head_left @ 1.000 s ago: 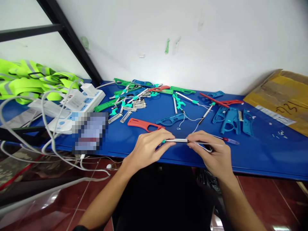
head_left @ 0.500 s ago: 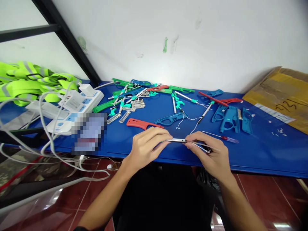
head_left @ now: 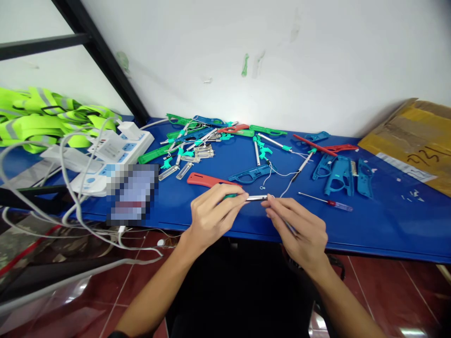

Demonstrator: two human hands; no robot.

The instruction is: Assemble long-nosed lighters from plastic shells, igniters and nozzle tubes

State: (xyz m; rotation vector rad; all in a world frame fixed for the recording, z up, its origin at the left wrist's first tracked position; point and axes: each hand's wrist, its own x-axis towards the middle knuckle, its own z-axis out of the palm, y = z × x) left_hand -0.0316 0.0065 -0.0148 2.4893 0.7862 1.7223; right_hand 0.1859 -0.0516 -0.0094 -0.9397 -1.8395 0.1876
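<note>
My left hand (head_left: pixel 215 211) pinches the left part of a short silver metal tube (head_left: pixel 256 198); a bit of green plastic shows at its fingers. At the tube's right end, the fingertips of my right hand (head_left: pixel 299 227) are pressed together, and a thin piece partly shows under them. Just behind my left hand lies a red handle shell (head_left: pixel 207 180). A blue handle shell (head_left: pixel 251 174) and a thin white wire are beyond the tube. To the right, a screwdriver (head_left: pixel 338 205) with a red and clear handle rests on the blue table (head_left: pixel 387 230).
Green, blue and red shells, metal tubes and clear lighter tanks (head_left: pixel 183 171) lie in a pile at the back. At left are a white power strip (head_left: pixel 136 149), cables, a blurred phone (head_left: pixel 136 192) and yellow-green straps (head_left: pixel 35 129). A cardboard box (head_left: pixel 405 145) stands at right.
The tube has shifted slightly up and left in view. My right hand has moved left, its fingers now more closed, and the white wires that trailed beneath them are largely hidden.
</note>
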